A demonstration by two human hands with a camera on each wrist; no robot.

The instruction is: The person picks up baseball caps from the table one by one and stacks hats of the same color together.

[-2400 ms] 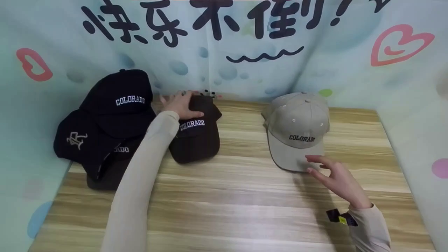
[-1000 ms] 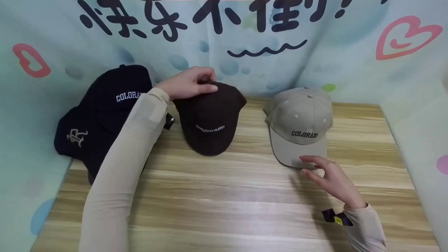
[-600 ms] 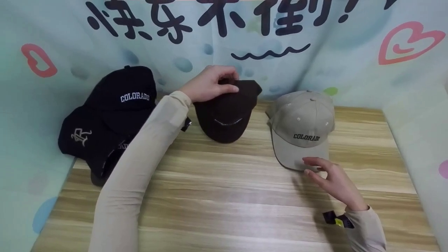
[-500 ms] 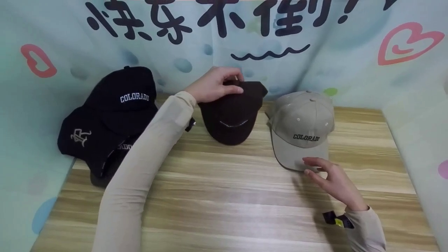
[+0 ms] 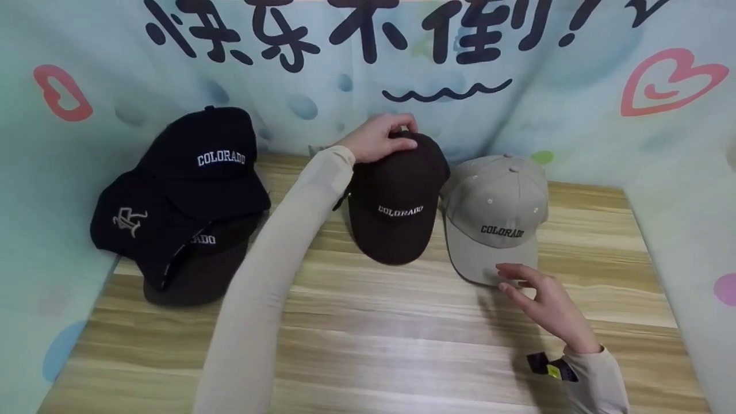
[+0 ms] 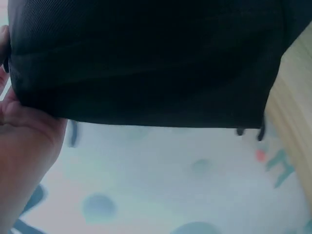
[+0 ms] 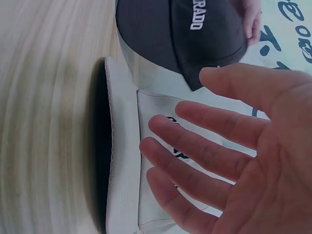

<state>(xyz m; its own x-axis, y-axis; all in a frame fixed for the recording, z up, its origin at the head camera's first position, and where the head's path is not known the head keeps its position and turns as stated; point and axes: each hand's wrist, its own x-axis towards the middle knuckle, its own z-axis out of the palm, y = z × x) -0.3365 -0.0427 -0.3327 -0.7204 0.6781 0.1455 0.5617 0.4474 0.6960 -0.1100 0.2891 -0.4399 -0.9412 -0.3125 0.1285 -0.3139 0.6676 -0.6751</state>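
Note:
A dark brown baseball cap [image 5: 394, 181] marked COLORADO is just left of a beige cap [image 5: 497, 198], its brim toward me. My left hand [image 5: 379, 140] grips the top of its crown between thumb and fingers. In the left wrist view the cap's dark fabric [image 6: 146, 63] fills the upper part, with part of the left hand [image 6: 29, 131] at its edge. My right hand [image 5: 549, 305] hovers near the beige cap's brim, fingers spread and holding nothing. In the right wrist view its palm [image 7: 273, 170] shows bare in front of the beige cap [image 7: 124, 165].
At the left of the wooden table [image 5: 368, 345] lies a pile: a navy COLORADO cap [image 5: 201, 149], a navy cap with a stitched letter [image 5: 126, 215] and a brown cap [image 5: 201, 276] partly beneath them. A printed curtain [image 5: 322, 126] hangs behind the table and along its sides.
My left hand has taken hold of the brown cap and carried it rightward from beside the pile to the beige cap. Its front lettering faces up again. The right hand has barely moved.

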